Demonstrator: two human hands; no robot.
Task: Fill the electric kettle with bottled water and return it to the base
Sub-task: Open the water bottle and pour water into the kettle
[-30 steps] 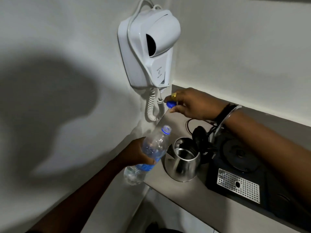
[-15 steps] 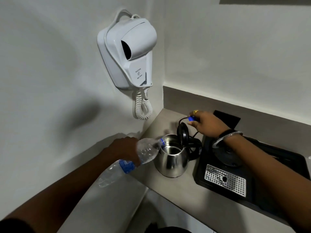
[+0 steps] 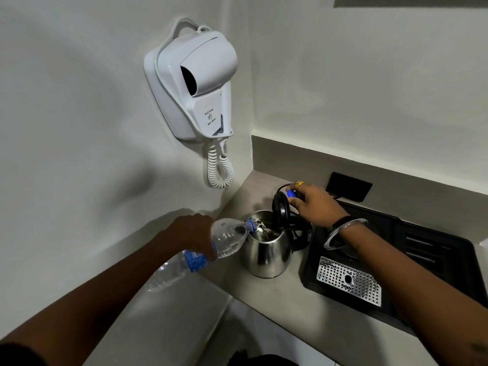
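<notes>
Now our left hand (image 3: 194, 235), fingers clamped on the bottle (image 3: 211, 245), tips its neck rightward into the kettle (image 3: 265, 253); right fingers (image 3: 297, 200) pinch the cap (image 3: 291, 193) behind it.

A shiny steel electric kettle (image 3: 266, 253) stands on the grey counter (image 3: 277, 307), near its left edge, lid raised. Just right of it lies a black tray with a perforated metal grate (image 3: 433, 262). A tilted clear plastic water bottle (image 3: 211, 249) reaches the kettle's mouth from the left. Behind, a white wall-hung hair dryer (image 3: 192, 88) sits on the left wall.
</notes>
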